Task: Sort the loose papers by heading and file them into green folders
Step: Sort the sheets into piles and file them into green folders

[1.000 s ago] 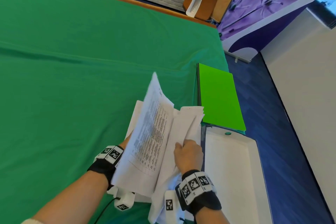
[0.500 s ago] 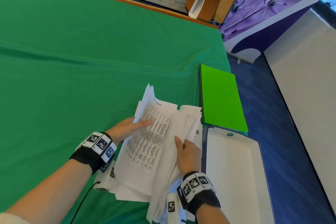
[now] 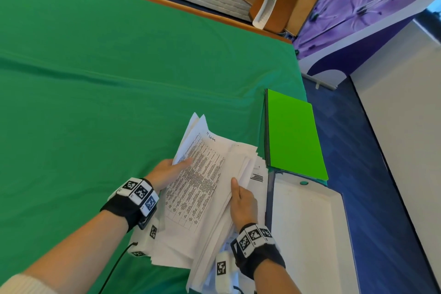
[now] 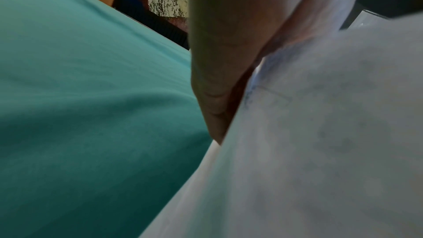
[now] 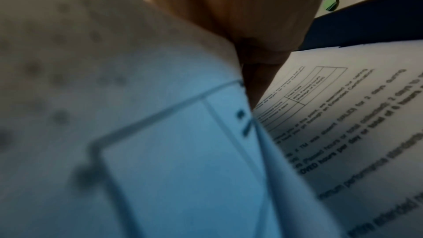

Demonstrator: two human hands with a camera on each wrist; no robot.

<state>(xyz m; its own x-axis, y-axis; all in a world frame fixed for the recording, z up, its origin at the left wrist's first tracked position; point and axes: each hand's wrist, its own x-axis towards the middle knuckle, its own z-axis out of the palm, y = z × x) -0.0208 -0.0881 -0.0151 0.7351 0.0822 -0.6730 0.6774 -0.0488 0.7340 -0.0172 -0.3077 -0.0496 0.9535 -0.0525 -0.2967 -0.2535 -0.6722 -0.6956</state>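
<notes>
A loose stack of printed white papers lies on the green cloth near me. My left hand holds the left edge of the top tabled sheets, thumb on top and fingers beneath. My right hand grips the right side of the lifted bundle, thumb on top, with its fingers tucked between sheets above a printed page. A bright green folder lies closed just right of the stack, apart from both hands.
An open white box file with a green button sits right of the papers, at the table's right edge. The green cloth stretches away to the left and far side. Beyond the edge is blue floor.
The sheet my left hand held raised has come down flatter onto the stack. My left hand moved from beneath it to its left edge. The right hand stays on the right side.
</notes>
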